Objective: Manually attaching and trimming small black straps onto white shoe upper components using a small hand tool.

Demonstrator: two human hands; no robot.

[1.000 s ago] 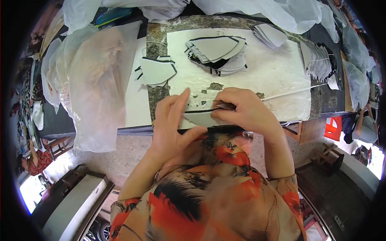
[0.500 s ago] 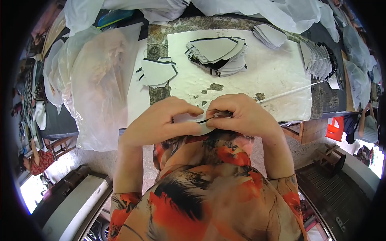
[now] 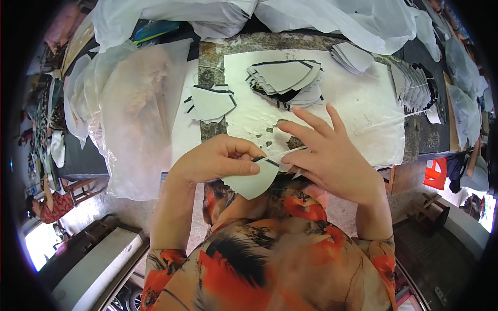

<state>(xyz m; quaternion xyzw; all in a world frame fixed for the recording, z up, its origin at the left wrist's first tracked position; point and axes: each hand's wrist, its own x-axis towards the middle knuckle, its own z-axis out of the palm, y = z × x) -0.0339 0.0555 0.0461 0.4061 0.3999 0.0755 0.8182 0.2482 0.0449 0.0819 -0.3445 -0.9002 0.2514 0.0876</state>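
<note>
My left hand [image 3: 215, 161] pinches a white, curved panel [image 3: 251, 182] with a black-bound edge between thumb and fingers, just in front of the table's near edge. A narrow white tape [image 3: 282, 154] runs from the panel's top edge to beneath my right hand [image 3: 329, 158]. The right hand is open, its fingers spread above the table edge. By its thumb shows a small pale bit that I cannot make out. Beyond the hands lies a pile of similar black-edged panels [image 3: 282, 78], and to its left a smaller stack [image 3: 211, 103].
A white sheet [image 3: 358, 96] covers part of the worn tabletop [image 3: 210, 54]. More panels [image 3: 353, 58] lie at the far right, beside a tied bundle [image 3: 412, 83]. A filled clear plastic bag [image 3: 135, 129] hangs over the left edge. A red stool [image 3: 434, 173] stands at the right.
My right hand has come off the panel and moved right, its fingers opening out. The panel now hangs in view from my left hand. The view has shifted slightly.
</note>
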